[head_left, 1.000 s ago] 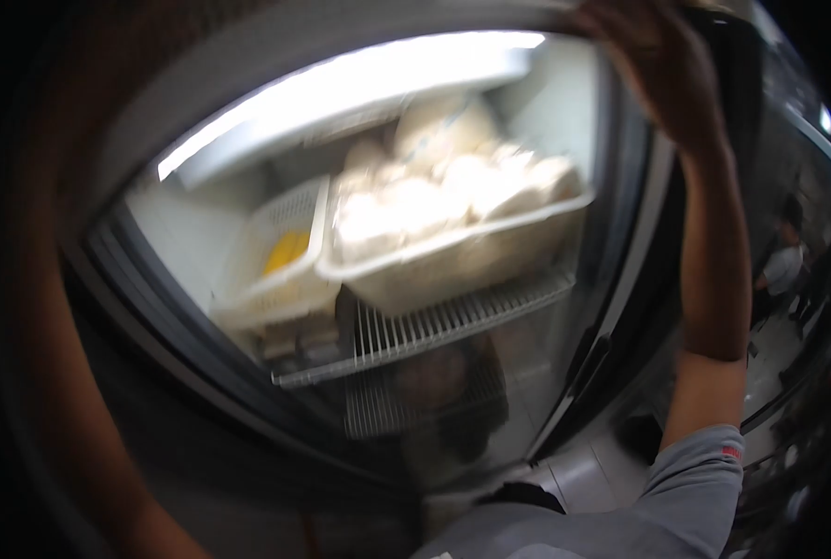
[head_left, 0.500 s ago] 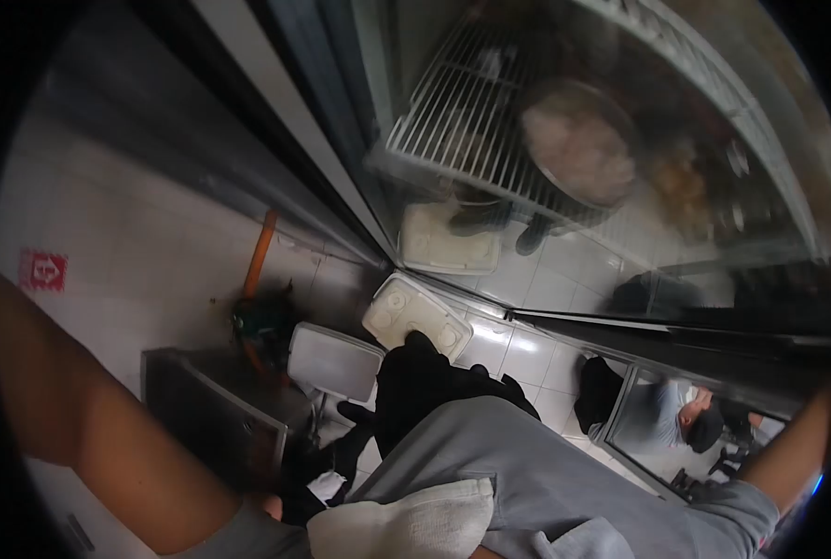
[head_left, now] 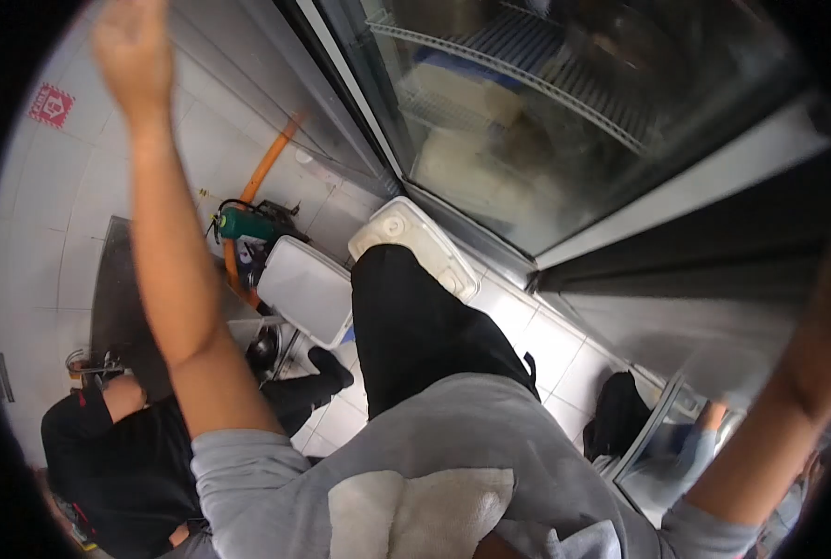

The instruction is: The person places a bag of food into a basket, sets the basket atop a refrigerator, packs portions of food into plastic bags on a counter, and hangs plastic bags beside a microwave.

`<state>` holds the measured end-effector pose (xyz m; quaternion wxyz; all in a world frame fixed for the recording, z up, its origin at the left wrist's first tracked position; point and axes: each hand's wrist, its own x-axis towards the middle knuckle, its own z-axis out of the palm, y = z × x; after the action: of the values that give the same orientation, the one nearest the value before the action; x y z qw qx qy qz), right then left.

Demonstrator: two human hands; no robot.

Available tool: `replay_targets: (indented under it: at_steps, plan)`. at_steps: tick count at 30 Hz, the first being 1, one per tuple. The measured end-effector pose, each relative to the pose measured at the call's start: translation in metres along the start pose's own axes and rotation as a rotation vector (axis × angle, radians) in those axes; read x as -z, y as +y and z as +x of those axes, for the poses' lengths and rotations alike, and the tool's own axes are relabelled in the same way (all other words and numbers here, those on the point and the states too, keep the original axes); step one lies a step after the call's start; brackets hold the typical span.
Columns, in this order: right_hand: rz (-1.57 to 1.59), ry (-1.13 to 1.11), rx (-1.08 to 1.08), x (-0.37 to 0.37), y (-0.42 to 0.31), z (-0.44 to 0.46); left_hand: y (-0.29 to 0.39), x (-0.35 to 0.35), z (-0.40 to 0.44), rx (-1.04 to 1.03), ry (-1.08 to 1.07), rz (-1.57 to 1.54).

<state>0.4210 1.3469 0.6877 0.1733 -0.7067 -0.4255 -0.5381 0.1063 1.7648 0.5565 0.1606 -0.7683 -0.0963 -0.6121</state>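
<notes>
The left arm (head_left: 178, 261) was raised along the left of the frame, its elbow slightly bent and its forearm held almost straight up. The left hand (head_left: 134, 47) was blurred and cut by the top edge at upper left; whether its fingers were spread or closed on anything could not be told. A grey panel (head_left: 247, 93) was seen to its right. The right arm (head_left: 760, 456) was lifted at lower right, bent at the elbow, and the right hand was lost past the dark right edge, so its grip could not be told either. The glass-fronted cabinet (head_left: 676, 199) was seen at upper right, between the arms, with a wire shelf (head_left: 527, 67) visible through the glass
</notes>
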Motion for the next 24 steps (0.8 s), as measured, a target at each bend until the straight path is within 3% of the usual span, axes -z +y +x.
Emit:
replay_targets:
  at_steps: [1, 2, 5, 7, 12, 13, 14, 15, 16, 17, 18, 20, 24]
  plan:
    - [-0.002, 0.009, 0.008, 0.009, -0.002, -0.005, 0.002, -0.006, -0.035, -0.04, -0.064, -0.074]
    - [-0.003, 0.022, 0.014, 0.018, -0.002, -0.003, 0.039, -0.001, -0.053, 0.355, -0.203, -0.328]
    - [0.026, 0.017, 0.019, 0.028, -0.002, -0.011, 0.053, 0.012, -0.107, 0.394, -0.36, -0.102]
    - [0.04, 0.009, 0.022, 0.03, -0.001, -0.014, 0.069, 0.031, -0.141, 0.294, -0.463, 0.005]
    - [0.067, 0.001, 0.018, 0.026, 0.002, -0.017, 0.093, 0.079, -0.313, 0.623, -0.664, -0.135]
    - [0.07, -0.003, 0.021, 0.025, 0.001, -0.018, 0.106, 0.094, -0.356, 0.817, -0.731, -0.176]
    - [0.075, -0.003, 0.025, 0.022, 0.003, -0.019, 0.121, 0.109, -0.417, 0.804, -0.706, -0.11]
    - [0.075, -0.003, 0.028, 0.022, 0.003, -0.02, 0.144, 0.13, -0.458, 0.863, -0.83, -0.09]
    - [0.073, -0.002, 0.031, 0.024, 0.004, -0.02, 0.164, 0.146, -0.518, 0.759, -0.788, -0.011]
    - [0.076, -0.001, 0.033, 0.025, 0.005, -0.02, 0.193, 0.162, -0.515, 0.894, -1.008, -0.087]
    - [0.078, -0.003, 0.035, 0.025, 0.003, -0.022, 0.203, 0.174, -0.577, 0.747, -0.971, -0.239]
    - [0.092, -0.003, 0.034, 0.023, 0.002, -0.022, 0.25, 0.196, -0.588, 0.97, -1.053, -0.302]
    - [0.097, 0.005, 0.049, 0.024, -0.003, -0.024, 0.287, 0.189, -0.591, 1.158, -1.127, -0.313]
